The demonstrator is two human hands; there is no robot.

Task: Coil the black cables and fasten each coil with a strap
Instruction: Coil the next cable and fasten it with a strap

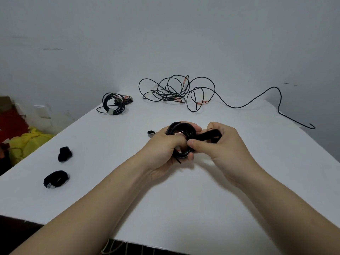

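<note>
My left hand [166, 146] grips a small coil of black cable [181, 130] above the middle of the white table [128, 181]. My right hand [219, 146] pinches a black strap [208, 136] that runs from the coil out to the right. A loose tangle of black cable [176, 91] lies at the table's far edge, its tail [279, 103] trailing off to the right. Two coiled cables [115, 103] lie at the far left, the front one bound with a grey strap. Two rolled black straps [64, 154] [56, 178] sit at the near left.
A small grey strap roll [151, 133] stands just left of my left hand. Yellow and red cloth [27, 140] lies on the floor beyond the table's left edge. A pale wall [165, 43] rises behind the table.
</note>
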